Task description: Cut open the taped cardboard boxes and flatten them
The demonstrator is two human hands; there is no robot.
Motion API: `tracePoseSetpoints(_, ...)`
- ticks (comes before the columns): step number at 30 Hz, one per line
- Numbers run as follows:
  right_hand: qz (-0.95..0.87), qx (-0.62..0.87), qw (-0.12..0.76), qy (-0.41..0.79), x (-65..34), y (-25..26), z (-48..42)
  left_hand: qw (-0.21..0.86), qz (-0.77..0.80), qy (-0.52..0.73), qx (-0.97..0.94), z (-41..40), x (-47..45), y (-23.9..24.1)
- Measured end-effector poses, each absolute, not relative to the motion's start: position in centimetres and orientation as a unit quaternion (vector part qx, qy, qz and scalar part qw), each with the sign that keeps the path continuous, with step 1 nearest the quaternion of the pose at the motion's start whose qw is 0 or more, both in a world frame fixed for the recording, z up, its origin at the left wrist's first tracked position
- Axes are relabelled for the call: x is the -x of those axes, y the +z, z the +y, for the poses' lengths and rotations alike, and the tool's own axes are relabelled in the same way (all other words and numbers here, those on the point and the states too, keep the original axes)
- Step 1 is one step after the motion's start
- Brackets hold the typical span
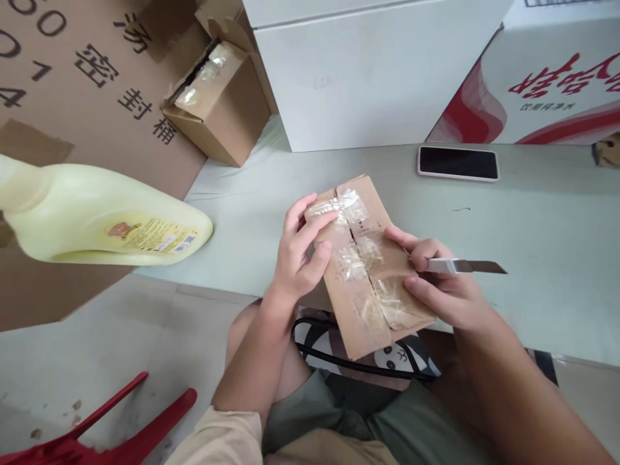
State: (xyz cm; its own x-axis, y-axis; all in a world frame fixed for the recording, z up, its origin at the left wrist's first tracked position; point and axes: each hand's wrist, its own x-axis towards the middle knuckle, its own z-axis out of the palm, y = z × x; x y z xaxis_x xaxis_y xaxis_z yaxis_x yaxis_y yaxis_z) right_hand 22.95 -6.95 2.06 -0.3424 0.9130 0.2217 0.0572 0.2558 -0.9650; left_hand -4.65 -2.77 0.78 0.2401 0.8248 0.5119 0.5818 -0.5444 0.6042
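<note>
A small brown cardboard box (pixel 346 290) is tilted over the table's front edge, its top crossed by several strips of clear tape and a seam between the flaps. My left hand (pixel 305 248) lies on the box's left side, fingers spread over the tape near the far end, thumb on the top. In my right hand (pixel 440 278) is a utility knife (pixel 477 265) with a light handle, its blade out and pointing right, away from the box. Fingertips and thumb of that same hand also touch the box's right side.
Behind stand a white carton (pixel 378 77) and a red-and-white printed carton (pixel 557 90). A phone (pixel 458 163) lies on the table (pixel 533 213). To the left are a pale yellow bottle (pixel 106 213), an opened cardboard box (pixel 227 103) and a large carton (pixel 87 123). A red chair (pixel 130 413) stands below.
</note>
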Motion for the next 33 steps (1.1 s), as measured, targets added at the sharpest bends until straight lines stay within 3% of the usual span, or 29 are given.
tracePoseSetpoints(11, -0.656, 0.375, 0.488, 0.437, -22.5, 1.3, -7.1, 0.140, 0.442, 0.442, -0.768, -2.7, 4.2, 0.0)
tracePoseSetpoints(18, -0.503, 0.374, 0.638, 0.447, -22.8, 2.0, -6.4, 0.137, 0.420, 0.452, -0.775, -2.6, 3.8, -0.4)
tracePoseSetpoints(21, -0.487, 0.447, 0.629, 0.408, -23.8, 2.8, -6.4, 0.142, 0.402, 0.456, -0.781, -3.0, 2.9, -0.3)
tracePoseSetpoints(24, -0.509, 0.554, 0.564, 0.342, -24.4, 3.7, -6.7, 0.148, 0.391, 0.458, -0.785, -3.4, 1.9, -0.3)
tracePoseSetpoints(27, -0.573, 0.551, 0.521, 0.311, -24.1, 4.9, -7.0, 0.153, 0.377, 0.467, -0.785, -3.8, 1.2, -0.4)
tracePoseSetpoints(33, -0.511, 0.426, 0.667, 0.336, -24.1, 6.8, -7.9, 0.169, 0.353, 0.493, -0.777, -3.9, 0.2, -0.8)
